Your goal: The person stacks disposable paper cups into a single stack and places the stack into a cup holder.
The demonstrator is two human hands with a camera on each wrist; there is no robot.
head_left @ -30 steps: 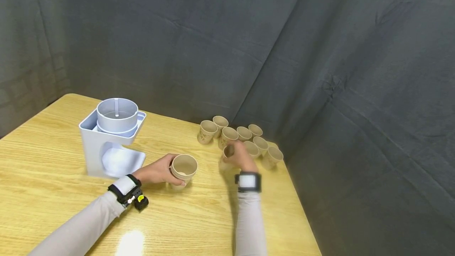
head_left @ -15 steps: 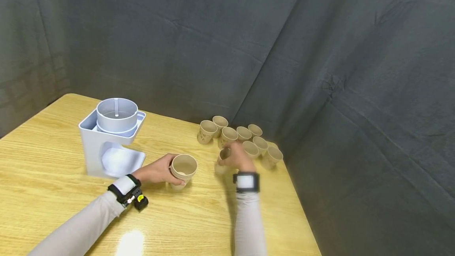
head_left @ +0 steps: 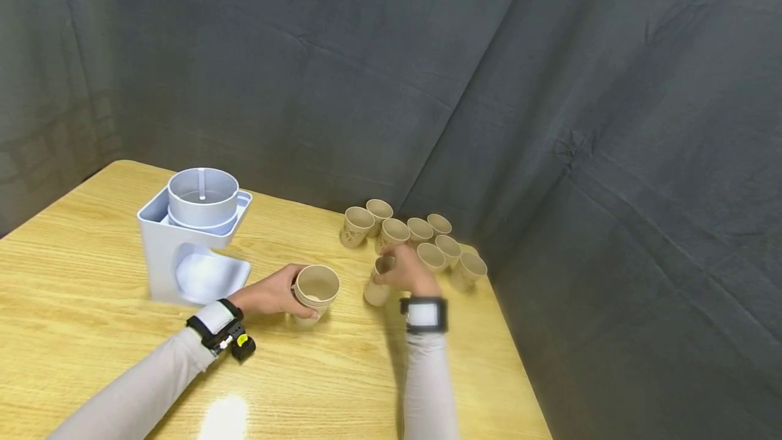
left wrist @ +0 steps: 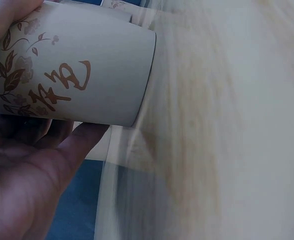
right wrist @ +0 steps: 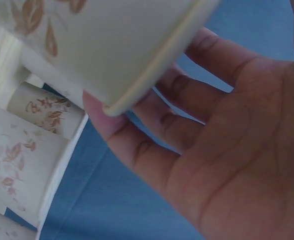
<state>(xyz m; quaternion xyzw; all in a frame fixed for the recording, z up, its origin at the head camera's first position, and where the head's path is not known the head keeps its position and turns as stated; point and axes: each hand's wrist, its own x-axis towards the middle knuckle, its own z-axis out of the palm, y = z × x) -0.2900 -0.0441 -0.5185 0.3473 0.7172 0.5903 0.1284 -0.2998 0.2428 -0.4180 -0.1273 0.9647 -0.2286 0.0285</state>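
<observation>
Clasping a stack of nested paper cups with left grip, just left of lower centre in the head view. Curled round the side below the topmost rim, probably to steady the stack while leaving its mouth uncovered. Upright, seemingly standing on the wood-grain bench; showing floral print and brushed lettering in the left-wrist view.

Pinching a separate paper cup near its rim with right grip, just right of centre, apart from the stack. Held from above and the right, likely to avoid bumping close neighbours. Blurred; cannot tell whether lifted or touching the bench.

Bunched upright toward the far right corner: at least eight loose cups, perhaps kept there to leave working room. Standing at left, near left grip: a white dispenser-like machine.
</observation>
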